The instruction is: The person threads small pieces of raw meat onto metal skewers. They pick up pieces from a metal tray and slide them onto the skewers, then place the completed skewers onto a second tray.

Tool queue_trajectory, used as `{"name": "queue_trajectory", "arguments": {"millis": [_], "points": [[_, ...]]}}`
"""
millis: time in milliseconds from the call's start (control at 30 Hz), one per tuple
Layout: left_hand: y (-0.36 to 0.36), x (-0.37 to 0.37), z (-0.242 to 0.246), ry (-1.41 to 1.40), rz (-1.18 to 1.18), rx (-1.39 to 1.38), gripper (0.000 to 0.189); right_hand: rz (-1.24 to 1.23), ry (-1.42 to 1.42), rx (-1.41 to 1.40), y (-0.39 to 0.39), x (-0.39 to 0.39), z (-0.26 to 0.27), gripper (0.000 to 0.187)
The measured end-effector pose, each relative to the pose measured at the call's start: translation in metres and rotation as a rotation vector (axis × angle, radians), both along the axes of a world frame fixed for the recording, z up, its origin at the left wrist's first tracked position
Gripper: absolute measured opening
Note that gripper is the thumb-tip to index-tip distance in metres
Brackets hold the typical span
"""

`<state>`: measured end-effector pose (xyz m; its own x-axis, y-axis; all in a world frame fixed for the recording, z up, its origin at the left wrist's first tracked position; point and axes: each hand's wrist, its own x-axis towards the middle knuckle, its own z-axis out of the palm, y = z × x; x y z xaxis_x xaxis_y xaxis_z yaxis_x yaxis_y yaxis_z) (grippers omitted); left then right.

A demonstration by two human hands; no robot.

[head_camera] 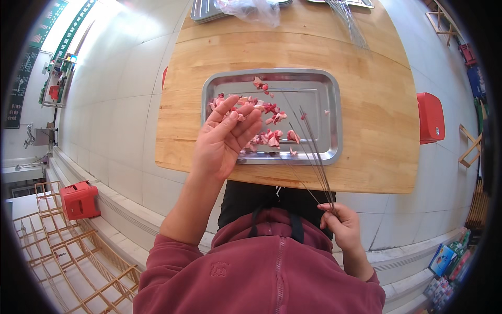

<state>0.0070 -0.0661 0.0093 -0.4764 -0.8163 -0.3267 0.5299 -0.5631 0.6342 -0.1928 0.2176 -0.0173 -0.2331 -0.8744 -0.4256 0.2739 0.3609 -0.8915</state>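
Observation:
My left hand (225, 137) is palm up above the left part of a shallow stainless steel tray (331, 117). Its thumb lies across toward the fingers, and whether a bit of meat is pinched there is unclear. Around and beneath it are small chunks of pink and red raw meat (270, 138), some hidden by the hand. Low at the right, in front of the table edge, my right hand (341, 223) grips several thin metal skewers (319, 168) near their ends. They fan out upward, their far ends reaching over the tray.
The tray rests on a wooden table (372, 117). At the table's far side are stacked metal trays (202, 11), a clear plastic bag (251, 10) and another bundle of skewers (351, 27). Red stools (430, 117) stand at the right and a red stool (79, 200) at the left.

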Motion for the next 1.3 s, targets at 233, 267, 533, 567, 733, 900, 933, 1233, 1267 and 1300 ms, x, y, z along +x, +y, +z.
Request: {"name": "queue_trajectory", "arguments": {"millis": [233, 267, 533, 567, 733, 900, 933, 1233, 1267, 1300], "points": [[0.015, 0.003, -0.001, 0.028, -0.021, 0.003, 0.032, -0.009, -0.020, 0.041, -0.008, 0.007, -0.002, 0.023], [0.017, 0.003, -0.001, 0.029, -0.021, 0.013, 0.032, -0.003, -0.018, 0.051, -0.010, 0.008, -0.001, 0.023], [0.026, 0.006, -0.004, 0.000, 0.053, 0.018, 0.031, -0.012, 0.072, 0.039, -0.017, 0.019, 0.000, 0.024], [0.028, 0.005, -0.005, 0.000, 0.077, 0.025, 0.032, -0.024, 0.082, 0.042, -0.018, 0.021, 0.002, 0.024], [0.035, 0.005, -0.006, 0.030, 0.134, 0.018, 0.032, -0.019, 0.147, 0.065, -0.021, 0.026, 0.008, 0.023], [0.038, 0.010, -0.012, 0.016, 0.144, -0.008, 0.037, 0.001, 0.165, 0.071, -0.020, 0.029, 0.009, 0.023], [0.037, 0.012, -0.013, 0.014, 0.144, -0.018, 0.038, 0.006, 0.171, 0.067, -0.020, 0.031, 0.010, 0.022], [0.048, 0.008, -0.011, 0.017, 0.066, 0.036, 0.044, -0.002, 0.076, 0.106, -0.030, 0.043, 0.018, 0.019], [0.050, 0.006, -0.010, 0.030, 0.066, 0.031, 0.044, -0.001, 0.059, 0.120, -0.032, 0.043, 0.019, 0.019], [0.051, 0.005, -0.009, 0.004, 0.041, 0.032, 0.043, 0.000, 0.031, 0.124, -0.035, 0.043, 0.021, 0.019]]}}
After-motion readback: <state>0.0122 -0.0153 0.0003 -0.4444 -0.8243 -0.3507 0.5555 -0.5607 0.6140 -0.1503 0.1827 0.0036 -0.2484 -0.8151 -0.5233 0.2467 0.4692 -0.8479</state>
